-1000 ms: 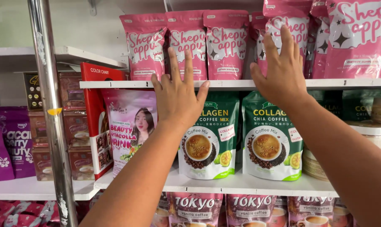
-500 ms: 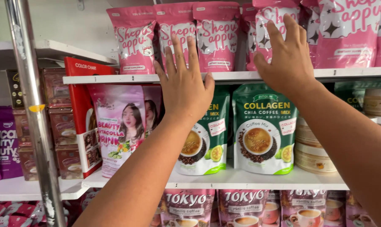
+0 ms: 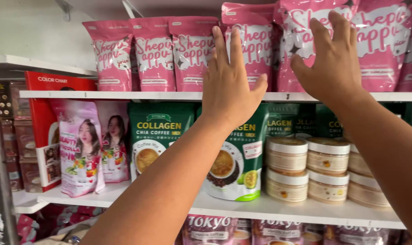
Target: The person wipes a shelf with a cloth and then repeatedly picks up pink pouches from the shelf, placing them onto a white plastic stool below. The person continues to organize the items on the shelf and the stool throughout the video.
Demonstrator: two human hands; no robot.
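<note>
Shelves packed edge to edge: left hand [image 3: 231, 86] and right hand [image 3: 333, 68], fingers spread, press pink pouches [image 3: 256, 50].

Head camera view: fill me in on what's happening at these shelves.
A person reaches up with both bare hands to the row of pink pouches on the upper shelf. The left hand is open, fingers spread, against one pouch near the middle of the row. The right hand is open too, fingers curled over a pouch further right. Neither pouch looks gripped. Below stand green coffee-mix pouches and stacked round jars.
</note>
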